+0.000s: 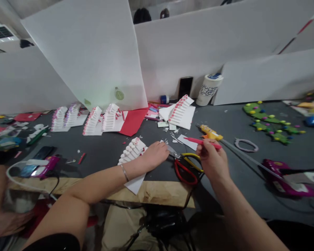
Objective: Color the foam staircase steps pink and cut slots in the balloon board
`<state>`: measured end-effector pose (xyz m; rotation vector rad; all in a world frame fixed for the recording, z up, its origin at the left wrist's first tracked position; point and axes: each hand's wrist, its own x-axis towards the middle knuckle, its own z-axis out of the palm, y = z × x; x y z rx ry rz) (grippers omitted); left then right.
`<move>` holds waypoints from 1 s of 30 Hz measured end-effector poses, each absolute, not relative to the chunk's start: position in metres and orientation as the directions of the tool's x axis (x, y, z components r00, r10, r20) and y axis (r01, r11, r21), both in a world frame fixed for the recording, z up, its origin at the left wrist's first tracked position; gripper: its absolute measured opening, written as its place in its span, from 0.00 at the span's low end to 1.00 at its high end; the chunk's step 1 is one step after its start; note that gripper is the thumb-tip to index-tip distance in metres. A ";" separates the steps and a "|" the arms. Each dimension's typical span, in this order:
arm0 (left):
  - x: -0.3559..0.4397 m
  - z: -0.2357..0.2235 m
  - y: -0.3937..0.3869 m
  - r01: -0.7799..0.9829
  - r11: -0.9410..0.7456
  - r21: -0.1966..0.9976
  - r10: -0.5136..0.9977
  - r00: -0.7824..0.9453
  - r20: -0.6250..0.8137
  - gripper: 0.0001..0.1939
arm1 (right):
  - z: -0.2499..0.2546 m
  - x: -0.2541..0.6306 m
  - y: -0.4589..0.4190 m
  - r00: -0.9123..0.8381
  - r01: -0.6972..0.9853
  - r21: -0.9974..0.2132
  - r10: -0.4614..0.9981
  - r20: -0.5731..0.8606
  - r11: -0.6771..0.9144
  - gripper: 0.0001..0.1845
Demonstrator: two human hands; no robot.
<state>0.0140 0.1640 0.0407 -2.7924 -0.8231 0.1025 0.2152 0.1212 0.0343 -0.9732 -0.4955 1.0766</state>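
My right hand grips a red pen, its tip pointing left above a small white paper strip. My left hand is closed, fingers curled down beside the scissors' blades; what they hold, if anything, is hidden. Scissors with one red and one yellow handle lie between my hands. Under my left wrist is a white paper piece, next to a fan of white sticks with rounded white ends and some red marks.
Several similar white fans with red or purple tips stand behind, near red paper. A yellow glue gun, a grey ring and green decorated shapes lie right. A white cup stands at the back. Another person's hand shows lower left.
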 end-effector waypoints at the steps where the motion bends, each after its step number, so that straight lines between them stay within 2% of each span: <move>1: 0.015 0.038 0.168 0.539 -0.810 -0.233 0.559 0.829 -0.024 0.06 | 0.036 0.216 0.122 0.404 -0.552 -0.827 0.903 -0.149 0.111 0.20; 3: 0.013 0.033 0.172 0.568 -0.793 -0.221 0.591 0.805 -0.053 0.06 | 0.038 0.218 0.123 0.360 -0.616 -0.785 0.910 -0.206 0.066 0.21; 6: 0.009 0.030 0.172 0.610 -0.764 -0.210 0.634 0.771 -0.066 0.07 | 0.039 0.220 0.123 0.318 -0.660 -0.749 0.922 -0.219 0.049 0.21; 10: 0.010 0.027 0.167 0.633 -0.746 -0.204 0.656 0.751 -0.070 0.09 | 0.036 0.221 0.121 0.293 -0.681 -0.729 0.938 -0.186 0.068 0.21; 15: 0.013 0.027 0.167 0.647 -0.749 -0.145 0.661 0.743 -0.101 0.10 | 0.032 0.218 0.119 0.271 -0.620 -0.779 0.957 -0.107 0.088 0.21; 17: 0.011 0.032 0.165 0.690 -0.723 -0.029 0.690 0.721 -0.064 0.08 | 0.033 0.217 0.116 0.285 -0.570 -0.812 0.957 -0.052 0.125 0.19; 18: 0.010 0.037 0.162 0.717 -0.693 0.076 0.718 0.696 -0.018 0.07 | 0.033 0.216 0.114 0.304 -0.530 -0.834 0.952 -0.019 0.153 0.19; 20: 0.007 0.048 0.155 0.720 -0.565 0.403 0.809 0.580 0.098 0.04 | 0.035 0.214 0.108 0.350 -0.429 -0.879 0.935 0.050 0.208 0.18; 22: 0.005 0.062 0.143 0.530 -0.321 0.785 0.916 0.385 0.114 0.03 | 0.037 0.211 0.101 0.377 -0.327 -0.913 0.919 0.111 0.245 0.17; 23: 0.005 0.068 0.137 0.365 -0.174 0.915 0.947 0.315 0.054 0.05 | 0.039 0.209 0.097 0.383 -0.284 -0.923 0.913 0.138 0.259 0.16; 24: 0.007 0.073 0.131 0.193 -0.032 0.981 0.961 0.274 -0.023 0.08 | 0.040 0.207 0.094 0.383 -0.251 -0.928 0.909 0.165 0.274 0.15; 25: 0.008 0.076 0.126 0.038 0.087 0.995 0.961 0.259 -0.094 0.10 | 0.041 0.205 0.091 0.381 -0.227 -0.930 0.905 0.190 0.291 0.14; 27: 0.013 0.079 0.118 -0.181 0.250 0.951 0.943 0.267 -0.197 0.14 | 0.043 0.202 0.087 0.375 -0.197 -0.929 0.899 0.225 0.315 0.13; 30: 0.016 0.077 0.114 -0.327 0.363 0.872 0.919 0.283 -0.276 0.18 | 0.045 0.199 0.085 0.371 -0.159 -0.930 0.893 0.255 0.331 0.12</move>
